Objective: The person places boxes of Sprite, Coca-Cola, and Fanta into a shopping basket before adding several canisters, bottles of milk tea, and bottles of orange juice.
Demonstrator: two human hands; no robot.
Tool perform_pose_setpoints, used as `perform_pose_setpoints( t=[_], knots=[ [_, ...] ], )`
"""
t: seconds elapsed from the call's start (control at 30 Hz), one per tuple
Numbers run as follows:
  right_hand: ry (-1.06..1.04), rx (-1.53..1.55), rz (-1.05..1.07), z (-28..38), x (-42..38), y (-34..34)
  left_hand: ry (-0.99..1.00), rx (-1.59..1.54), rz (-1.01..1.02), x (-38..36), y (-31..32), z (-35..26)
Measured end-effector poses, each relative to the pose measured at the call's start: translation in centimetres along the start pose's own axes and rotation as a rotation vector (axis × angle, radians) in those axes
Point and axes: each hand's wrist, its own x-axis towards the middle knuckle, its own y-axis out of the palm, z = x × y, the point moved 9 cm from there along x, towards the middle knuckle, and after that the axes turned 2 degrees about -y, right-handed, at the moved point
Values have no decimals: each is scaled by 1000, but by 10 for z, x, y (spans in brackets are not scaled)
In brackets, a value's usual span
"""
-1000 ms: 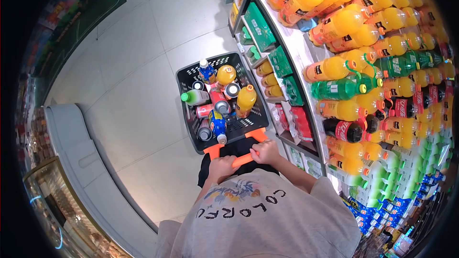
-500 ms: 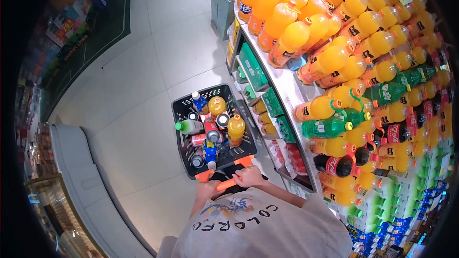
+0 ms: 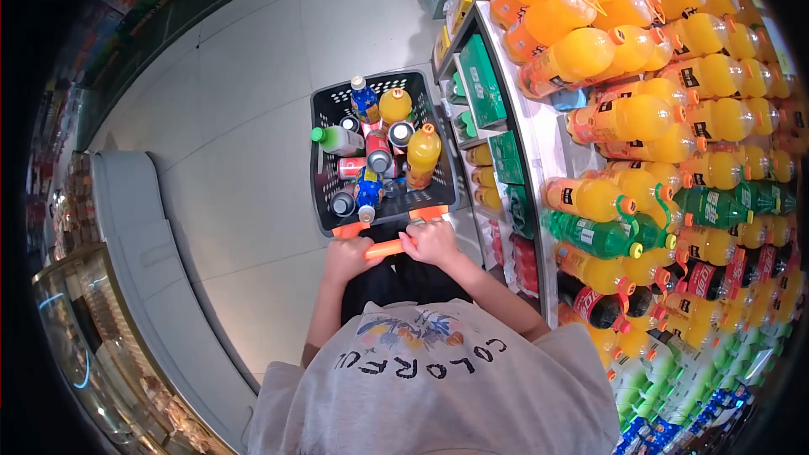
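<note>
Both of my hands grip the orange handle [image 3: 385, 248] of a dark shopping basket [image 3: 322, 202]. My left hand [image 3: 346, 258] wraps the handle's left end, and my right hand [image 3: 431, 243] closes round its right part. Inside the basket lie several drinks: a green-capped bottle [image 3: 339, 141], an orange juice bottle [image 3: 423, 156] standing on the right, another orange bottle [image 3: 394, 106] behind it, a blue bottle [image 3: 368, 190] nearest the handle, a second blue bottle [image 3: 363, 101] at the far side, and a red can [image 3: 377, 152] in the middle.
Along the right runs a shelf display with rows of orange drink bottles [image 3: 632, 118], green bottles [image 3: 594, 232] and dark cola bottles [image 3: 594, 303]. Green boxes [image 3: 482, 80] sit on its lower side shelves. A pale counter [image 3: 143, 227] curves along the left over a tiled floor [image 3: 244, 143].
The basket has swung forward, away from my body, with both hands still on its handle. The shelf display and left counter have shifted in view.
</note>
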Motion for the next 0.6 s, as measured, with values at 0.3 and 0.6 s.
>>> perform_pose_setpoints(
  t=[0.3,0.6],
  knots=[
    [88,-32,-29,-36,83,-5,49,-24,72,80,-15,42],
    [652,815,-218,-251,234,11,65,-119,166,133,-16,75]
  ],
)
